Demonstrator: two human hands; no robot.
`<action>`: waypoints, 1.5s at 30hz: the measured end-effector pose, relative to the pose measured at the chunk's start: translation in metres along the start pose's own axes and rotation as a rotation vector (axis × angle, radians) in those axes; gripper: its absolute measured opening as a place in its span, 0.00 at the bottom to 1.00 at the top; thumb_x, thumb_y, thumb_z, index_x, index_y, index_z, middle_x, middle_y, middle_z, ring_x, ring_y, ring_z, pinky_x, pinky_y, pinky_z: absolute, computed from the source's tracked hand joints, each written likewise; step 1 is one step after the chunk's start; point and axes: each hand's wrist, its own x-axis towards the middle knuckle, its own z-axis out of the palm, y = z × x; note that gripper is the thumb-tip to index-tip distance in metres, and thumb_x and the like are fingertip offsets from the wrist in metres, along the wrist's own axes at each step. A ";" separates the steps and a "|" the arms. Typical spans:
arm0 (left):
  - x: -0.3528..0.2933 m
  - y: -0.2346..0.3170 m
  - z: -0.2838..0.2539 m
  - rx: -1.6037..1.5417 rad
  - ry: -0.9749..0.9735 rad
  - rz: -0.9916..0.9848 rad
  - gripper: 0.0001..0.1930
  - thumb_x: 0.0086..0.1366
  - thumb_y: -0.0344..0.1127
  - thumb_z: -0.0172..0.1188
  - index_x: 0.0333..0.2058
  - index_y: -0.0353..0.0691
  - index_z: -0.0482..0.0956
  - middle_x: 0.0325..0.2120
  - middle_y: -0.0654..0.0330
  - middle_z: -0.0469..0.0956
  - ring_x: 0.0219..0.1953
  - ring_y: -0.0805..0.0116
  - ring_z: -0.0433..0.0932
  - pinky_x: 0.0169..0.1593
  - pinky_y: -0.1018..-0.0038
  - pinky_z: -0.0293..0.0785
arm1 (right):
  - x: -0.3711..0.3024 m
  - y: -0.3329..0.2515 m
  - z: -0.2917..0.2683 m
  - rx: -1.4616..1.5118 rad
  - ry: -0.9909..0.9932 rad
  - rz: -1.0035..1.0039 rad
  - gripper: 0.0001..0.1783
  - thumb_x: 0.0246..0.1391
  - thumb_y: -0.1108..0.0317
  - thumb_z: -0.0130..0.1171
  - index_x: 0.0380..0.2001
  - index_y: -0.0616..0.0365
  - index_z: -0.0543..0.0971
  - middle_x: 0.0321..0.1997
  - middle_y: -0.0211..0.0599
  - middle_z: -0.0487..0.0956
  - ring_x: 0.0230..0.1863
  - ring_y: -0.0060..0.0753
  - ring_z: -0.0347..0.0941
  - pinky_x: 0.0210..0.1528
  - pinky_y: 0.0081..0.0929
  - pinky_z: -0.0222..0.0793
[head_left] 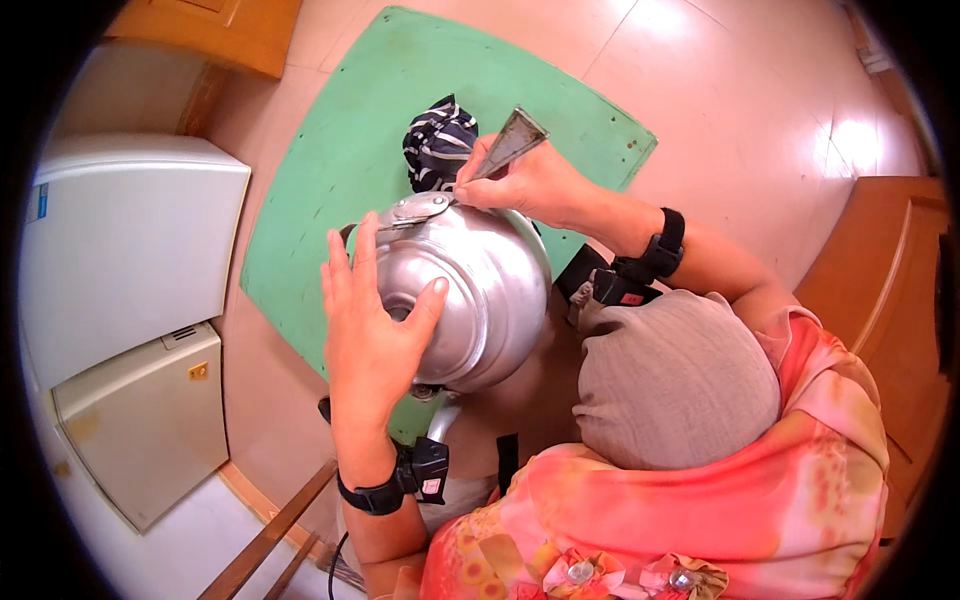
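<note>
A round silver metal kettle [490, 290] stands tilted at the near edge of a green board, with a riveted handle bracket [422, 207] on its far side. My left hand [372, 330] lies across the kettle's top with fingers stretched out and thumb apart, steadying it beside the bracket. In my right hand [530, 185] is a flat, tapered metal tool [513, 138], pinched between thumb and fingers. Its wide end sticks up, and its narrow end, mostly hidden by my fingers, is close to the bracket's rivet. A black-and-white striped cloth [440, 140] sits just beyond the kettle.
The green board [340, 150] lies under the kettle and cloth. Two white cabinets or appliances [140, 240] stand on the left. Wooden furniture [870, 310] is at the right. Grey-brown cloth [680, 380] and my orange-pink garment [680, 510] bulge up nearby.
</note>
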 end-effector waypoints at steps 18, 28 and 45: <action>0.000 0.002 0.001 0.050 0.005 -0.004 0.43 0.53 0.56 0.63 0.64 0.50 0.56 0.65 0.42 0.49 0.66 0.38 0.48 0.63 0.52 0.54 | -0.002 -0.011 0.005 0.048 0.036 0.020 0.06 0.39 0.71 0.62 0.20 0.61 0.76 0.21 0.27 0.75 0.25 0.18 0.68 0.28 0.21 0.66; 0.000 0.003 0.003 0.045 0.030 0.011 0.42 0.53 0.53 0.64 0.64 0.49 0.57 0.65 0.42 0.50 0.65 0.38 0.49 0.63 0.52 0.55 | -0.004 -0.016 0.008 -0.191 0.111 0.042 0.08 0.41 0.70 0.62 0.20 0.63 0.75 0.22 0.30 0.78 0.26 0.18 0.71 0.31 0.20 0.69; -0.001 0.003 0.001 0.031 0.045 -0.008 0.41 0.52 0.53 0.64 0.63 0.52 0.58 0.64 0.42 0.51 0.65 0.36 0.50 0.61 0.51 0.58 | -0.008 -0.017 0.017 -0.263 0.077 0.022 0.08 0.45 0.69 0.62 0.23 0.61 0.74 0.25 0.29 0.77 0.29 0.17 0.70 0.32 0.21 0.68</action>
